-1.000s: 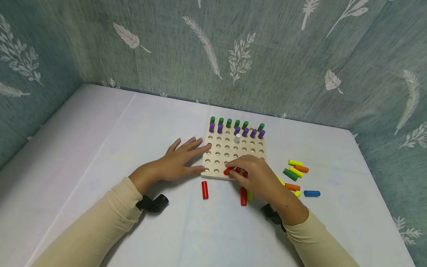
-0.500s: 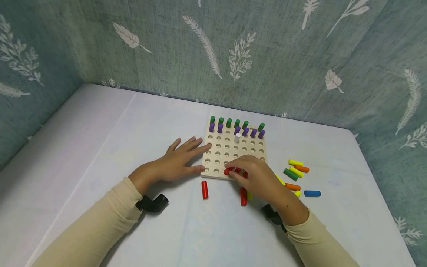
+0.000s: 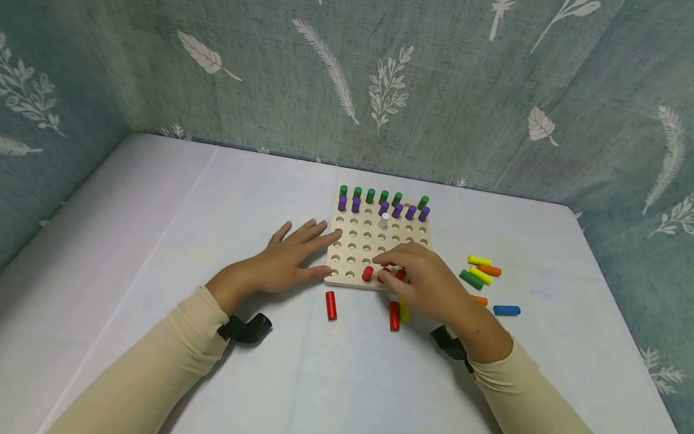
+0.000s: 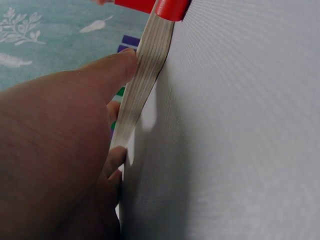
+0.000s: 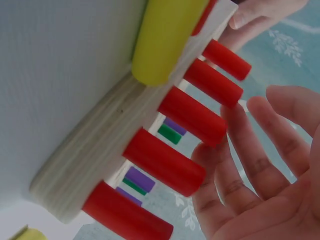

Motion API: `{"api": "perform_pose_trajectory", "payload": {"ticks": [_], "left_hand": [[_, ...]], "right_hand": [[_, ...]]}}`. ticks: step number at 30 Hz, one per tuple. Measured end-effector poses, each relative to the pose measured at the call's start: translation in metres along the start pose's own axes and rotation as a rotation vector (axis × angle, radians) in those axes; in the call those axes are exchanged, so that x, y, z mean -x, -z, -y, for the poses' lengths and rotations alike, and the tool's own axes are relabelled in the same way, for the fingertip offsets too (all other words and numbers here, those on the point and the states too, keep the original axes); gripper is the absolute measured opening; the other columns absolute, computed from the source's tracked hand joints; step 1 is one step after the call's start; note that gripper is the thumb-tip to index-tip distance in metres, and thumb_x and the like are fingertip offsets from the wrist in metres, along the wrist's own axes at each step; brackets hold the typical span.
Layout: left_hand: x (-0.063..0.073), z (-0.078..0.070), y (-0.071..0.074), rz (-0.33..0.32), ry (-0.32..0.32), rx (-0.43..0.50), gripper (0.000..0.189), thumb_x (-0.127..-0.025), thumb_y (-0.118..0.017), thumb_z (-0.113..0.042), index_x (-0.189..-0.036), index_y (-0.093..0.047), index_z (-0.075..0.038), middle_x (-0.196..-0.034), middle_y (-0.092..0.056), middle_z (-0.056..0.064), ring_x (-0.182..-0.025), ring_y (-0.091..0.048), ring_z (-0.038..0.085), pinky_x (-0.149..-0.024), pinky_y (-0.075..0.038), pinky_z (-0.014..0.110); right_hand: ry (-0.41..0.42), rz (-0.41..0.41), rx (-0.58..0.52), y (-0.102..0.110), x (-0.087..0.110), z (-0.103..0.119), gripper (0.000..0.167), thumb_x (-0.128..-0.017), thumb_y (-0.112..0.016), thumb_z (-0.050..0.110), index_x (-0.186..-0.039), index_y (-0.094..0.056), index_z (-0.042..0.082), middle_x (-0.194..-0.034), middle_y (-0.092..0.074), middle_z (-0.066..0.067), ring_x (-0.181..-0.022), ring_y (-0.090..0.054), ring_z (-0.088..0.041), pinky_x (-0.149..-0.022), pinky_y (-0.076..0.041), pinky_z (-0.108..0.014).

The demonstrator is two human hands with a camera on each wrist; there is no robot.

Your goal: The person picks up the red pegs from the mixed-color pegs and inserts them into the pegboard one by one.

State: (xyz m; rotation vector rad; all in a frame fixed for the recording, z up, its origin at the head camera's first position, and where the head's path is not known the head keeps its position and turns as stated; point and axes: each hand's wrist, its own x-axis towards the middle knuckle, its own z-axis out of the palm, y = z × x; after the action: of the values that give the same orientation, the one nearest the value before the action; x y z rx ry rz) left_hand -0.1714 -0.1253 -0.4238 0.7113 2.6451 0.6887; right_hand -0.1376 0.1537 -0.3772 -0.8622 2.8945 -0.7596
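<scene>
A wooden pegboard (image 3: 342,281) lies on the table with rows of round holes. Spread out at its left side, my left hand (image 3: 293,260) touches the edge with thumb and index finger. My right hand (image 3: 428,277) is over the front right part, fingers loosely bent and apart, holding nothing. Just left of its fingertips a red peg (image 3: 367,273) stands in the front row. Several red pegs (image 5: 192,116) stand along that row in the right wrist view, close to the right fingers. In the head view the right hand hides part of this row.
Green pegs (image 3: 370,196) and purple pegs (image 3: 355,205) fill most of the back rows, with one white peg (image 3: 384,220) before them. Two loose red pegs (image 3: 331,305) and a yellow peg (image 3: 403,310) lie in front. Yellow, orange, green and blue pegs (image 3: 506,310) lie to the right.
My right hand has let go of the red peg, which now stands upright in the front row, and has shifted slightly right. My left hand stays on the board's edge.
</scene>
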Motion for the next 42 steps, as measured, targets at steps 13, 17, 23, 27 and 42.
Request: {"api": "perform_pose_trajectory", "payload": {"ticks": [13, 17, 23, 27, 42], "left_hand": [[0.0, 0.004, 0.001, -0.008, 0.002, 0.007, 0.073, -0.097, -0.057, -0.052, -0.159, -0.023, -0.037, -0.169, -0.015, 0.002, -0.158, -0.003, 0.025, -0.123, 0.008, 0.058], [0.002, 0.005, 0.0, 0.004, 0.003, 0.021, 0.073, -0.097, -0.058, -0.052, -0.159, -0.022, -0.036, -0.169, -0.014, 0.003, -0.158, -0.002, 0.026, -0.123, 0.009, 0.058], [0.003, 0.005, 0.0, -0.007, 0.005, 0.009, 0.073, -0.098, -0.057, -0.052, -0.16, -0.022, -0.037, -0.17, -0.014, 0.002, -0.158, -0.003, 0.026, -0.123, 0.008, 0.058], [0.002, 0.006, 0.0, -0.003, 0.005, 0.023, 0.073, -0.097, -0.057, -0.052, -0.159, -0.022, -0.037, -0.17, -0.014, 0.003, -0.158, -0.002, 0.026, -0.123, 0.009, 0.058], [-0.002, 0.002, 0.0, -0.007, -0.009, 0.006, 0.073, -0.097, -0.057, -0.052, -0.159, -0.022, -0.037, -0.169, -0.014, 0.002, -0.158, -0.003, 0.026, -0.123, 0.008, 0.058]], "right_hand": [[0.005, 0.057, -0.186, 0.012, -0.001, -0.001, 0.013, -0.092, -0.073, 0.012, -0.105, -0.076, 0.012, -0.087, -0.071, 0.003, -0.073, -0.056, -0.009, -0.064, -0.052, -0.021], [-0.02, 0.137, -0.234, 0.014, -0.001, -0.001, 0.012, -0.093, -0.072, 0.013, -0.104, -0.076, 0.012, -0.083, -0.072, 0.0, -0.069, -0.056, -0.009, -0.061, -0.051, -0.02], [-0.011, 0.196, -0.223, 0.015, -0.002, -0.002, 0.01, -0.094, -0.071, 0.017, -0.103, -0.075, 0.015, -0.081, -0.071, 0.002, -0.066, -0.058, -0.009, -0.059, -0.051, -0.022], [-0.032, 0.266, -0.218, 0.015, -0.002, -0.004, 0.011, -0.095, -0.07, 0.019, -0.104, -0.074, 0.015, -0.081, -0.071, 0.006, -0.07, -0.059, -0.009, -0.061, -0.052, -0.023], [-0.095, 0.413, -0.222, 0.012, 0.002, -0.007, 0.012, -0.094, -0.071, 0.017, -0.105, -0.073, 0.013, -0.082, -0.071, 0.006, -0.068, -0.059, -0.007, -0.059, -0.051, -0.022]]}}
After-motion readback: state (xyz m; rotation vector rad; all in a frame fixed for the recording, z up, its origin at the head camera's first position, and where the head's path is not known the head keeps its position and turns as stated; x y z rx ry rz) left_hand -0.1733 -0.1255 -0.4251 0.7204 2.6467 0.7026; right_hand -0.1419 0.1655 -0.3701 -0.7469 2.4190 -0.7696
